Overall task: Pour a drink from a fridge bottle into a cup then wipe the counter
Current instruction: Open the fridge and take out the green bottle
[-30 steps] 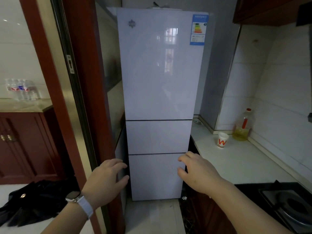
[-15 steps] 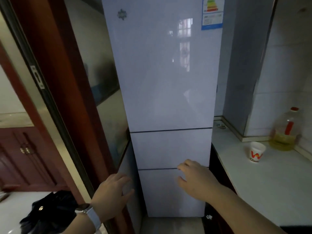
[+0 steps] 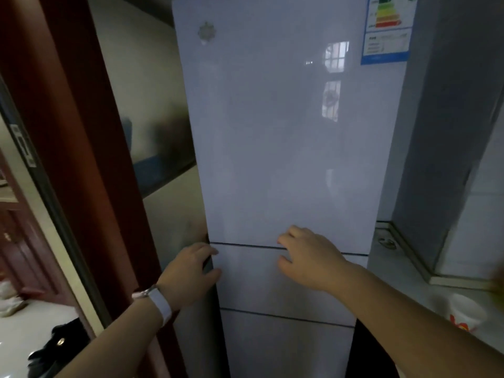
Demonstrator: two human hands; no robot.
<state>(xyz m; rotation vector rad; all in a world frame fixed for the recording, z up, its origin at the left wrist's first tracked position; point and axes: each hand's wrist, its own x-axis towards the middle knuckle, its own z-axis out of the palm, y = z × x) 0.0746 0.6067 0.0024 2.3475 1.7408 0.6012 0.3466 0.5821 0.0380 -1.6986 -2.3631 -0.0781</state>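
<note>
A tall white three-door fridge (image 3: 286,132) fills the middle of the view, all doors closed. My left hand (image 3: 191,268), with a watch on its wrist, reaches the fridge's left edge at the seam between the top and middle doors, fingers curving toward that edge. My right hand (image 3: 308,257) hovers in front of the same seam with fingers relaxed and holding nothing. A white paper cup (image 3: 466,313) with red print stands on the pale counter (image 3: 403,279) at the lower right. No bottle is visible.
A dark red door frame (image 3: 81,159) stands close on the left of the fridge. A black bag (image 3: 57,347) lies on the floor at lower left. A tiled wall corner (image 3: 447,159) rises behind the counter on the right.
The view has closed in on the fridge. Both hands rose from the lower door seam to the seam under the top door, and the left hand reached the fridge's left edge.
</note>
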